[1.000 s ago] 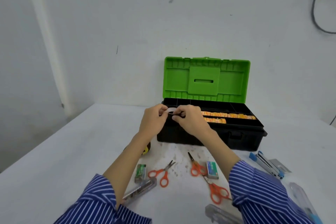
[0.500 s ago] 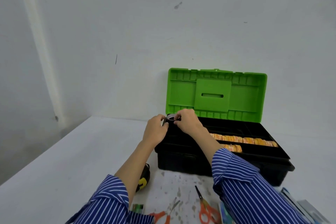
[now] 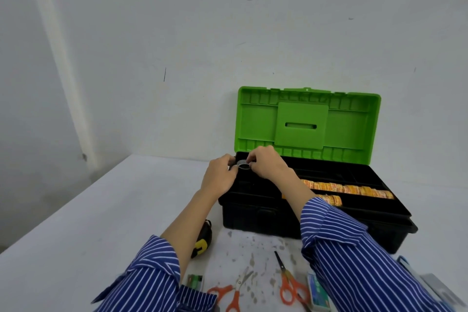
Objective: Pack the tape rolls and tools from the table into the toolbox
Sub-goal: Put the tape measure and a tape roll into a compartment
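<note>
Since half a second ago little has changed: both hands remain together over the back-left corner of the toolbox (image 3: 258, 213), with the small tape roll (image 3: 243, 164) between them, and the view has barely shifted, with the scissors near the bottom edge showing more fully. Both forearms reach forward from rolled blue striped sleeves, the left from the lower centre, the right crossing over the box's front edge. The left hand (image 3: 220, 177) has its fingers curled, its fingertips pinching the left side of the roll; the right hand (image 3: 268, 165) is curled too, pinching the right rim from above. The roll is held flat, its hole facing up, just above the black tray's left end. The green lid (image 3: 307, 123) stands open against the wall. Rows of orange tape rolls (image 3: 347, 189) lie in the tray's right half. On the tabletop (image 3: 101, 215) lie two orange-handled scissors (image 3: 288, 284).
</note>
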